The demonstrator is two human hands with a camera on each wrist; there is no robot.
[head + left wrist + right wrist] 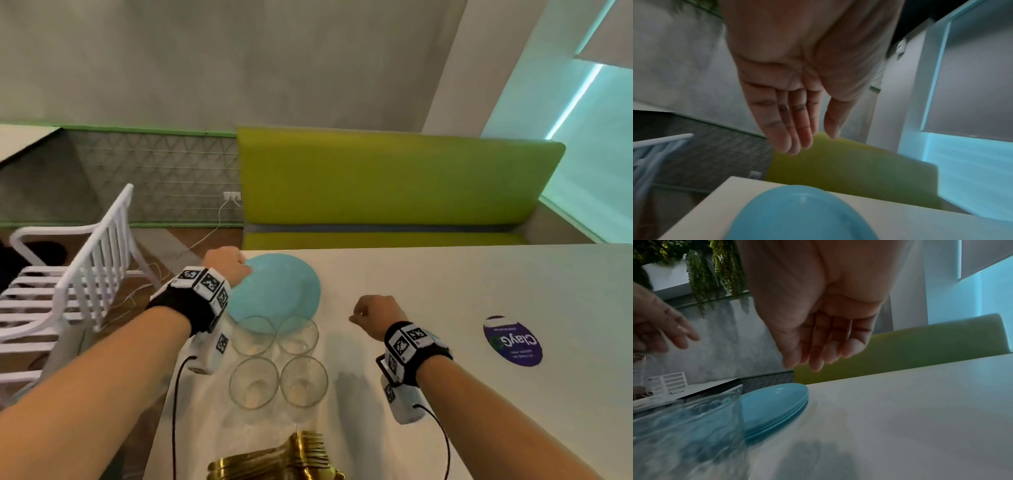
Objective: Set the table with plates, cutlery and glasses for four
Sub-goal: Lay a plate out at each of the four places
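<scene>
A stack of light blue plates (274,294) (772,405) lies near the table's far left corner. Several clear glasses (279,359) stand in a tight group just in front of the stack, and one glass (694,426) fills the lower left of the right wrist view. Gold cutlery (274,459) lies at the near edge. My left hand (236,265) (809,139) hovers above the left rim of the top plate (797,214) with straight fingers, touching nothing. My right hand (363,315) (803,360) hangs loosely curled over bare table to the right of the plates, holding nothing.
The white table (445,291) stretches to the right, with a round purple sticker (512,341) on it. A green bench (376,185) runs along the far side. A white slatted chair (85,274) stands on the left, beside a cable on the floor.
</scene>
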